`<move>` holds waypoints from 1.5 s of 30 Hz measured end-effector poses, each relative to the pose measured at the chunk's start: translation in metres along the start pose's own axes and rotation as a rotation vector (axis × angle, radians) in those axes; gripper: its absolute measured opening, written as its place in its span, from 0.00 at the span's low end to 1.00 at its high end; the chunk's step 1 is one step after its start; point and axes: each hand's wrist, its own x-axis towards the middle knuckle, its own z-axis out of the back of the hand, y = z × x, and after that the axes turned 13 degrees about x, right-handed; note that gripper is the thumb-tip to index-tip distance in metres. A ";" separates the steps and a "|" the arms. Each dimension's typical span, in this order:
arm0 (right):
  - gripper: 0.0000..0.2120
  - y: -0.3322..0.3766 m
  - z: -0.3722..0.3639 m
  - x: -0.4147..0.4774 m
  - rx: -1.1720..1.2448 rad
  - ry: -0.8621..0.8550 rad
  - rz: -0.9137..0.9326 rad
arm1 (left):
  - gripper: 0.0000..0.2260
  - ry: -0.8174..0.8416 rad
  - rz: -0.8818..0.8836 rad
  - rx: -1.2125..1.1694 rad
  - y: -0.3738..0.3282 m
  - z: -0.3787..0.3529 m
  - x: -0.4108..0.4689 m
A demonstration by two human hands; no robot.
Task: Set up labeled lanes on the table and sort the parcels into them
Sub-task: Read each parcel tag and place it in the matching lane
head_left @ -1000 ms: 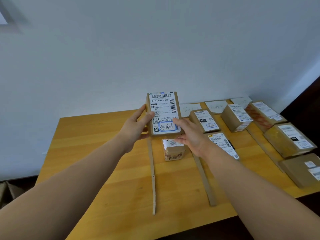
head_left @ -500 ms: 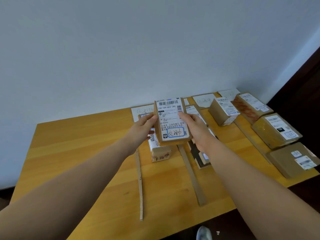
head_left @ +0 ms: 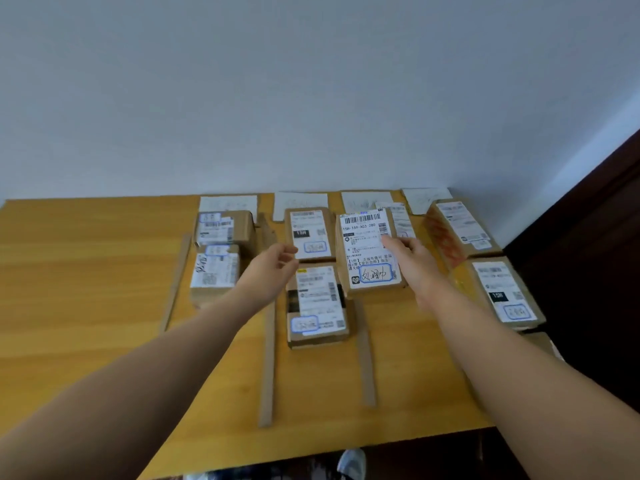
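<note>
Gripping with the right hand (head_left: 414, 268) the flat brown cardboard parcel (head_left: 370, 252) at its right edge: thumb down on the white label, other fingers hidden. Let go by the left hand (head_left: 273, 268), now loose-fingered and empty just left of it. Reads "15H-159-A03-280" above a blue-ringed handwritten name. Brought down since half a second ago from a two-handed hold, now low over the yellow wooden table (head_left: 86, 306), covering the far end of a brown cardboard strip (head_left: 365, 358), before the third white paper slip (head_left: 360, 199).

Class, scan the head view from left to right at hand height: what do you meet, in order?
Leftmost cardboard strip, front left-lane parcel, left hand, held parcel, right hand, far-right 15H parcel.
</note>
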 end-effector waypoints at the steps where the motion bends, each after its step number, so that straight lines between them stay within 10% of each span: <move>1: 0.15 -0.001 0.011 0.005 -0.006 0.004 -0.009 | 0.15 -0.016 0.002 0.022 -0.006 -0.009 -0.001; 24: 0.19 -0.084 0.110 0.066 -0.018 0.031 -0.350 | 0.16 -0.007 0.003 0.292 -0.055 -0.106 0.026; 45: 0.25 -0.073 0.103 0.101 -0.538 0.007 -0.229 | 0.14 -0.113 0.114 0.287 -0.076 -0.111 0.006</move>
